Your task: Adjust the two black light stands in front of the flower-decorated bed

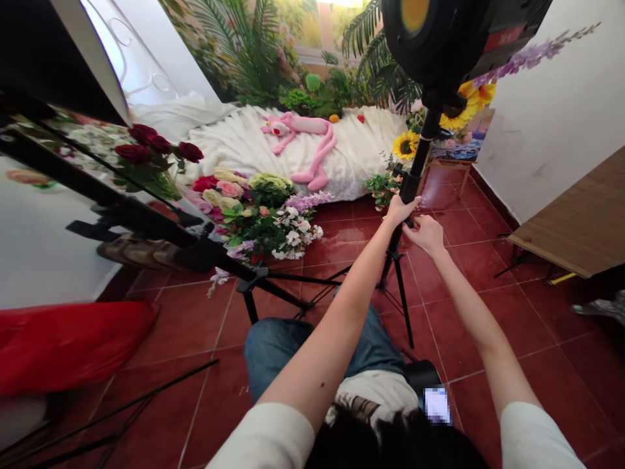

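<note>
A black light stand (416, 163) rises in front of me on the right, with a large black studio lamp (439, 39) on top. My left hand (401, 211) is wrapped round its pole. Just below and to the right, my right hand (426, 233) is closed at a knob on the same pole, fingers pinched together. The knob is mostly hidden by the fingers. The stand's thin legs (404, 299) spread on the red tiled floor.
A second black stand (141, 218) slants across the left. Behind are a white draped bed (361, 153), a pink plush toy (317, 127), flower bunches (273, 215) and sunflowers (405, 144). A brown board (576, 221) stands right, a red bag (73, 339) left.
</note>
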Demonstrator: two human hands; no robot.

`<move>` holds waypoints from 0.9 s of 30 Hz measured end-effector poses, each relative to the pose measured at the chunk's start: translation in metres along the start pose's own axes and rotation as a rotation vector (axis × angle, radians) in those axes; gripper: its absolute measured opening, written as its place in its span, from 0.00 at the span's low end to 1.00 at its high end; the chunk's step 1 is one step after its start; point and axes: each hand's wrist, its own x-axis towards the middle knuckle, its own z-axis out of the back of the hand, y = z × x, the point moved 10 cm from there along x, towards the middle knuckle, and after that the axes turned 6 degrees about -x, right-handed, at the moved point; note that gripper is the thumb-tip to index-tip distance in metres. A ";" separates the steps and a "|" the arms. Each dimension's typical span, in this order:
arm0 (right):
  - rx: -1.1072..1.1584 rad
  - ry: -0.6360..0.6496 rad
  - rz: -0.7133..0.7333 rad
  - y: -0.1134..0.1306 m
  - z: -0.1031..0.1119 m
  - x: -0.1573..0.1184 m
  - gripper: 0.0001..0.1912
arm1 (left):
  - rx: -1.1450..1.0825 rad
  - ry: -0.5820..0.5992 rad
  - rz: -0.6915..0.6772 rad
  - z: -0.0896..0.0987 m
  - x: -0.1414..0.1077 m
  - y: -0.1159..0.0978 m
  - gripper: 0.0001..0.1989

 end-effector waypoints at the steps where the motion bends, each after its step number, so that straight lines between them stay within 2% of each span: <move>1: 0.004 0.031 -0.023 -0.002 -0.002 0.002 0.16 | 0.003 -0.001 -0.002 0.000 0.001 0.001 0.13; 6: 0.080 0.177 -0.136 -0.016 -0.018 0.006 0.24 | 0.001 -0.013 0.017 0.000 0.003 0.007 0.12; 11: 0.395 0.176 -0.170 -0.025 -0.038 0.009 0.35 | 0.023 -0.008 -0.003 0.000 0.000 0.001 0.13; 14: 0.678 0.172 -0.206 -0.026 -0.054 0.010 0.38 | 0.029 0.001 -0.005 0.000 -0.001 -0.002 0.14; 18: 1.268 0.359 -0.319 -0.008 -0.086 0.002 0.39 | -0.003 0.020 0.001 -0.001 0.000 -0.001 0.15; 20: 1.551 0.455 -0.356 0.008 -0.094 -0.005 0.39 | -0.023 0.029 0.006 -0.001 0.001 0.001 0.15; 22: 1.753 0.496 -0.394 0.020 -0.095 -0.011 0.37 | -0.033 0.033 0.007 -0.002 0.002 0.003 0.15; 24: 1.913 0.475 -0.440 0.028 -0.094 -0.015 0.36 | -0.037 0.032 0.002 -0.002 0.002 0.003 0.16; 27: 2.147 0.344 -0.486 0.035 -0.089 -0.016 0.33 | -0.032 0.037 -0.002 -0.002 0.001 0.001 0.17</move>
